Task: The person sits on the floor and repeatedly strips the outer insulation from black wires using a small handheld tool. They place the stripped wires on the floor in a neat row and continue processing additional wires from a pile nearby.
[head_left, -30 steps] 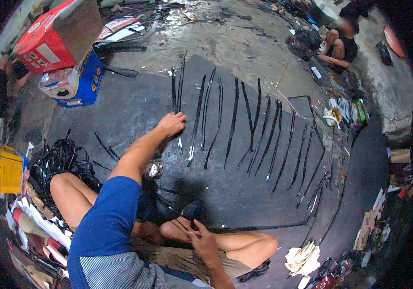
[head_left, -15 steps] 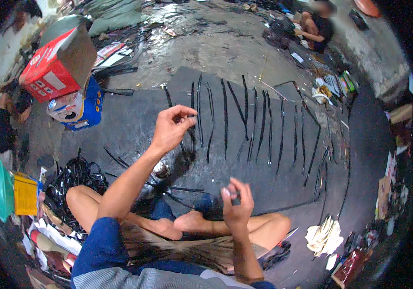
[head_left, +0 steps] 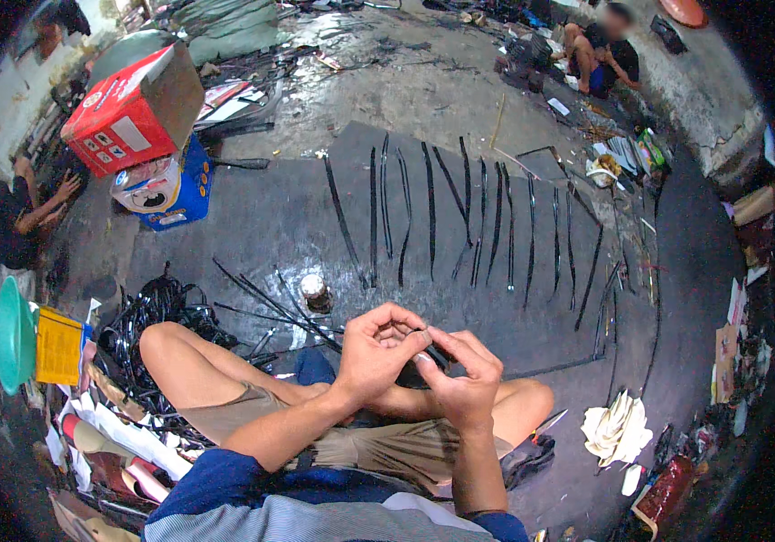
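Note:
My left hand [head_left: 376,352] and my right hand [head_left: 467,378] meet above my crossed legs, fingertips nearly touching. Both are closed in a pinch. A small dark bit shows between them, but what it is cannot be made out. Beyond my hands, several thin black strips [head_left: 431,212] lie roughly side by side on the dark mat [head_left: 270,212]. More black strips [head_left: 274,303] lie crossed to the left, near a small white-topped container [head_left: 316,294].
By my left knee sits a tangled heap of black strips [head_left: 157,312]. A red carton [head_left: 125,113] rests on a blue box [head_left: 179,194] at the far left. A cream cloth bundle [head_left: 618,428] lies right. Two other people sit at the far right and left.
My left hand has drawn back from over the strips toward my lap. My right hand has moved slightly right, and the two hands have come together. The person at left has shifted.

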A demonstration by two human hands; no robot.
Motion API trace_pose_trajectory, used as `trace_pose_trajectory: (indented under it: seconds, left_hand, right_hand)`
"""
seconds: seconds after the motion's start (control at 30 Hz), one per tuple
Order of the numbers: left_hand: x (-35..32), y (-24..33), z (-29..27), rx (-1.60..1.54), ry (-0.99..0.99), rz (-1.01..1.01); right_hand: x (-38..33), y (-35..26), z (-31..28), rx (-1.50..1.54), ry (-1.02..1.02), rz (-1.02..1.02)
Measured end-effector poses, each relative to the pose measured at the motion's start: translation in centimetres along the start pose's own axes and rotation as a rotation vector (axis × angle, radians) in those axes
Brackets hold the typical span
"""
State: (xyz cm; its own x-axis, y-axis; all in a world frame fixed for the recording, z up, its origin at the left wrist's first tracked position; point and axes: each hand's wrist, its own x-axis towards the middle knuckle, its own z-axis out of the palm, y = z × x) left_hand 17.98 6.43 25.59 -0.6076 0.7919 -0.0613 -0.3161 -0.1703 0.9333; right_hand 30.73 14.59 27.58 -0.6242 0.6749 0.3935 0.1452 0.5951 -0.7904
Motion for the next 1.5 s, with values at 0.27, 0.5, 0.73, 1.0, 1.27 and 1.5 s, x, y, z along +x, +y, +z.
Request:
trace_pose_trajectory:
  seconds: [0.27, 0.5, 0.73, 1.0, 1.27, 1.5]
  left_hand:
    - [-3.1, -2.5, -2.9, -0.216, 0.066, -0.198]
    - [-3.9, -1.4, -3.9, -0.351, 0.149, -0.095]
    - [-1.3, 2.6, -8.7, -0.382, 0.218, 0.026]
    - [3.1, 5.3, -18.4, -0.307, 0.352, 0.093]
    - [9.5, 2.7, -29.8, -0.390, 0.784, -0.078]
    - [12.5, -5.1, -40.4, -0.376, 1.046, -0.211]
  right_hand:
    - [-2.2, 0.1, 1.9, -0.085, -0.035, -0.151]
    - [0.2, -2.1, 3.2, -0.148, 0.005, -0.449]
    - [0.0, -3.1, 4.4, -0.039, -0.118, -0.353]
    - [-2.1, -3.0, 5.3, 0.002, -0.224, -0.254]
    - [-5.8, 0.0, 4.8, 0.018, -0.269, -0.047]
    - [-8.9, 2.8, 3.4, -0.027, -0.449, 0.158]
